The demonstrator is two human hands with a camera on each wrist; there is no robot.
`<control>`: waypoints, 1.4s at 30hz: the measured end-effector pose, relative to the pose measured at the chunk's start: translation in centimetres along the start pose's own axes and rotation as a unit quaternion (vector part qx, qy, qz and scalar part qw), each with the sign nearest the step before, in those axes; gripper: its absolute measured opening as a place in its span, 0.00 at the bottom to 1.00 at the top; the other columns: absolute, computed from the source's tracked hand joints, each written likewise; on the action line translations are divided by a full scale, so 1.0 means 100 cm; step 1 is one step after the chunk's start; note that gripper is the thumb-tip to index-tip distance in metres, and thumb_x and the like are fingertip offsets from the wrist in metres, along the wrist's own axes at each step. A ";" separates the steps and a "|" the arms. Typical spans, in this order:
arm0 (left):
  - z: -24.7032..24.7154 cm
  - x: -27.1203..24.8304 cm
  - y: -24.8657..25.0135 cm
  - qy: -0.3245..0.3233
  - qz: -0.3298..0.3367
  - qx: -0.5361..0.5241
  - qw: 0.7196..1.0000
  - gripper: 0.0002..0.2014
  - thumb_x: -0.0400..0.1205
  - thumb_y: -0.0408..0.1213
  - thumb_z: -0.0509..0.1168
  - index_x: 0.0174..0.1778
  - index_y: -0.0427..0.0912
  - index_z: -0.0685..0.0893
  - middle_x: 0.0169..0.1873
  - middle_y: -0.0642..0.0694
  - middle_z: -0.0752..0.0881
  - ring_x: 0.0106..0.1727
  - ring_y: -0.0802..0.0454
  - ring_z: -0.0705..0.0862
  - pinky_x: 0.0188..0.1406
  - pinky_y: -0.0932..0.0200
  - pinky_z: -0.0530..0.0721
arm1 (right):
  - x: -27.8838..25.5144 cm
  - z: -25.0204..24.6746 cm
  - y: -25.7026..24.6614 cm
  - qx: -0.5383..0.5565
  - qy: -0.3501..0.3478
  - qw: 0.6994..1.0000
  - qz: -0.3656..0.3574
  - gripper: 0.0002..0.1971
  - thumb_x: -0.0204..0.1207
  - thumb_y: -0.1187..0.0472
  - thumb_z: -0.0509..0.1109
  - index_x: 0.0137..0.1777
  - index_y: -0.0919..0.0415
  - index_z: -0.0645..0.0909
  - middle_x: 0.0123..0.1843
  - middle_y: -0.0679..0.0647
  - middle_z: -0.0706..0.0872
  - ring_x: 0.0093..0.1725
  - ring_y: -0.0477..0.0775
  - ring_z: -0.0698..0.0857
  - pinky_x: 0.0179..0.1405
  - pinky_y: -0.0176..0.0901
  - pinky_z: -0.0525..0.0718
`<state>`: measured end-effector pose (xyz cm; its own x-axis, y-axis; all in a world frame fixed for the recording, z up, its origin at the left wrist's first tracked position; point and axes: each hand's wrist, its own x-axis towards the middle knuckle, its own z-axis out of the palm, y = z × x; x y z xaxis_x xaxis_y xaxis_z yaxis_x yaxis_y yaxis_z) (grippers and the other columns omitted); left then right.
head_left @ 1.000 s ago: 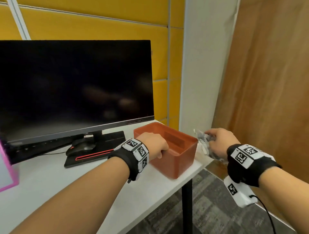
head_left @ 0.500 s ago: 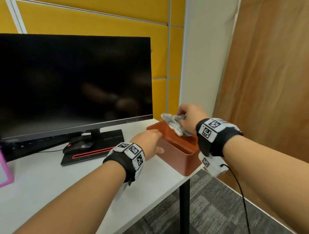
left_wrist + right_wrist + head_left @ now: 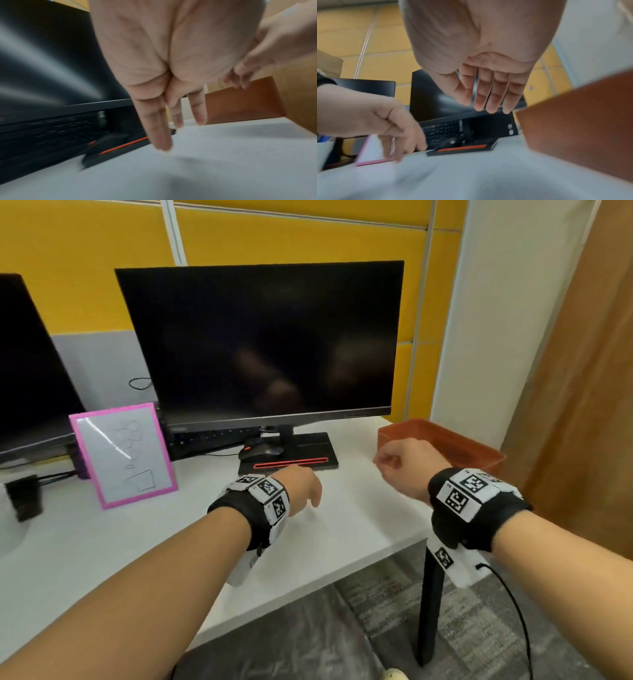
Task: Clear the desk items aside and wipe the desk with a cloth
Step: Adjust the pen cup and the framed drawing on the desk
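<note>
My left hand [image 3: 305, 487] hovers low over the white desk [image 3: 342, 525] in front of the monitor base, fingers [image 3: 161, 135] hanging straight down and holding nothing. My right hand [image 3: 400, 463] is raised just left of the red-brown box [image 3: 459, 446] at the desk's right end. Its fingers [image 3: 489, 97] are relaxed and empty. The box also shows in the left wrist view [image 3: 243, 102] and the right wrist view [image 3: 583, 129]. No cloth appears in any view, and my right wrist hides part of the box's inside.
A black monitor [image 3: 260, 344] stands at the back, with a mouse [image 3: 262, 451] on its base and a keyboard [image 3: 212, 436] under it. A pink-framed whiteboard [image 3: 123, 453] leans at the left beside a second monitor [image 3: 30, 364]. The desk ends close beyond the box.
My right hand carried the crumpled cloth over the box and now comes away empty, moving left. My left hand has left the box rim and moved left over the desk.
</note>
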<state>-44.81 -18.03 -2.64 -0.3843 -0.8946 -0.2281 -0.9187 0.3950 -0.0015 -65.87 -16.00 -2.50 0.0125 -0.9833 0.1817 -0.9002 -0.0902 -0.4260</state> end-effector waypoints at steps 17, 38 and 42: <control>0.118 -0.175 -0.179 -0.105 -0.188 -0.053 0.975 0.41 0.83 0.62 0.53 0.85 0.45 0.45 0.85 0.44 0.44 0.85 0.43 0.48 0.83 0.45 0.53 | -0.033 0.156 -0.120 -0.233 -0.319 0.913 -0.096 0.42 0.78 0.31 0.46 0.84 0.55 0.39 0.86 0.49 0.35 0.85 0.58 0.40 0.79 0.68 0.47; 0.098 -0.153 -0.193 -0.150 -0.148 -0.012 0.977 0.52 0.74 0.65 0.66 0.85 0.49 0.42 0.85 0.49 0.42 0.85 0.46 0.49 0.83 0.47 0.51 | -0.009 0.139 -0.186 -0.292 -0.349 0.878 -0.148 0.40 0.77 0.34 0.57 0.83 0.56 0.56 0.81 0.57 0.65 0.78 0.60 0.68 0.75 0.57 0.69; 0.095 -0.149 -0.204 -0.151 -0.147 -0.019 0.977 0.50 0.74 0.63 0.68 0.85 0.53 0.47 0.85 0.50 0.45 0.85 0.48 0.49 0.83 0.49 0.51 | 0.001 0.154 -0.206 -0.310 -0.340 0.871 -0.172 0.41 0.74 0.32 0.58 0.82 0.54 0.58 0.79 0.55 0.68 0.76 0.60 0.70 0.72 0.57 0.72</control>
<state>-19.48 -10.80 -8.51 -0.0643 -0.8638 -0.4998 -0.9902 0.1173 -0.0754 -40.59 -16.71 -7.36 0.3929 -0.8006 -0.4524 -0.8515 -0.5025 0.1496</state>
